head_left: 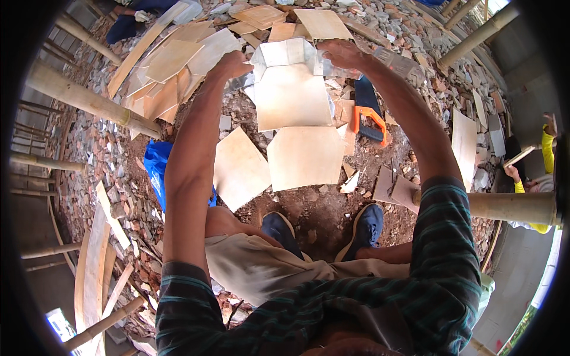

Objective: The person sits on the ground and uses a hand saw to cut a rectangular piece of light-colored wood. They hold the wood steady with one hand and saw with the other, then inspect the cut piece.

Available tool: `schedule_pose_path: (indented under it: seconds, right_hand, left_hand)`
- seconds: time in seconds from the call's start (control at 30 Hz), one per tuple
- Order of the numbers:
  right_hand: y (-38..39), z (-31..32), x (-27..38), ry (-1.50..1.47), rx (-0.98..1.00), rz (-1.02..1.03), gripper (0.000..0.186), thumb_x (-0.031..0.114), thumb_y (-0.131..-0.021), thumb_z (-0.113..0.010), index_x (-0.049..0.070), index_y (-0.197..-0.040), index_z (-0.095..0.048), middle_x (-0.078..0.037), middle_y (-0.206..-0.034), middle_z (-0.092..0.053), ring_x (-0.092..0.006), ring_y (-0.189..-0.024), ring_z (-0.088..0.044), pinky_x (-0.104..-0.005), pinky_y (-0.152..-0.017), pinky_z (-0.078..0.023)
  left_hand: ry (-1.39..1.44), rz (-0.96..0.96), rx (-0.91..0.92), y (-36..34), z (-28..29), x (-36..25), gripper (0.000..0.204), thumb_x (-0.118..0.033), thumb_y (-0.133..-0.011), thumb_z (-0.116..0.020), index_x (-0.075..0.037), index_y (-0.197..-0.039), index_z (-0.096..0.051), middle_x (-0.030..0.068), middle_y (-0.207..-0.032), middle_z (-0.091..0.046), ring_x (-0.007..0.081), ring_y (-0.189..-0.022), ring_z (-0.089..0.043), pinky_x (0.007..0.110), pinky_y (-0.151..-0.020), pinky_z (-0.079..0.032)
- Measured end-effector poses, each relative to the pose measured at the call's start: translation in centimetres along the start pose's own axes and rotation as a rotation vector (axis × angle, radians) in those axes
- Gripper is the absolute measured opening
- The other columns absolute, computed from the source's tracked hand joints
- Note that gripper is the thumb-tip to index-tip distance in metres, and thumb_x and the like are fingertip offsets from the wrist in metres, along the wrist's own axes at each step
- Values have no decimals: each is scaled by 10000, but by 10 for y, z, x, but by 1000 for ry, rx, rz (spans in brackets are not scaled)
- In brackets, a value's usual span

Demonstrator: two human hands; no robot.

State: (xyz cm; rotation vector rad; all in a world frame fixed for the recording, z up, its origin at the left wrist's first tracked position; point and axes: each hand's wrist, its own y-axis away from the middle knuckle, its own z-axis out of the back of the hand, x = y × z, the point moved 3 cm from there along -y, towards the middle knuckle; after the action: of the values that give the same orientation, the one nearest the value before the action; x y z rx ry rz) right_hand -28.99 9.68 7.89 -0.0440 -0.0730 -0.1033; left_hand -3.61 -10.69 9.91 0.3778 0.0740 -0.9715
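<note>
Far in front of me, my left hand [230,66] and my right hand [342,54] are closed on opposite sides of a pale panel with shiny grey side flaps [283,53]. Its exact kind is hard to make out in the glare. Directly below it lies a bright thin wooden board [291,101], and closer to my feet another thin board [306,157] lies on the dirt. A third board [239,169] rests to the left, tilted in direction. Under my right forearm is a handsaw [370,118] with an orange handle and dark blade.
Broken brick rubble [409,65] surrounds me. Stacked thin boards [172,62] lie far left, near a bamboo pole [95,98]. A blue bag [155,163] sits beside my left forearm. Another bamboo pole [513,206] reaches in at right, near a person in yellow sleeves [547,154].
</note>
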Motion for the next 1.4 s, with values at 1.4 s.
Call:
schedule_pose_path:
  seconds: [1.4]
  right_hand:
    - [2,9,14,32,-41,56,326,84,-898,-556,96,-1223,-567,-121,-1200,-624,-320,-1138,-596,-463,-926,-503]
  left_hand:
    - [81,59,-421,16,-21,-17,392,-370,-914,-557,-84,-1156,-670,208,-1157,-656,386,-1094,-612,463,-946,-479]
